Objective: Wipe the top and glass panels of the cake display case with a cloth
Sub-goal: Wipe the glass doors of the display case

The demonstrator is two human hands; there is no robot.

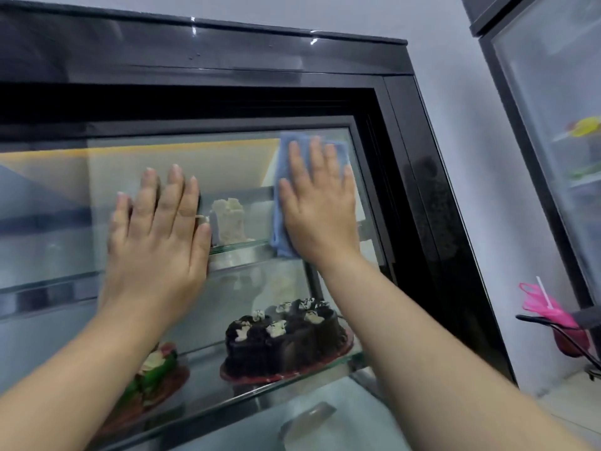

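Note:
The black-framed cake display case (406, 131) fills the view, its front glass panel (227, 164) facing me. My right hand (317, 203) presses a blue cloth (281, 219) flat against the glass near the panel's upper right corner, fingers straight. My left hand (159, 232) lies flat on the glass to the left of it, fingers straight and bare of any cloth. The case's dark top edge (227, 26) runs above.
Inside the case stand a chocolate cake (286, 336), a white cake (229, 219) and a green and red cake (156, 366) on glass shelves. A glass-door fridge (553, 125) stands at right, with a pink bag (543, 307) on a dark chair below.

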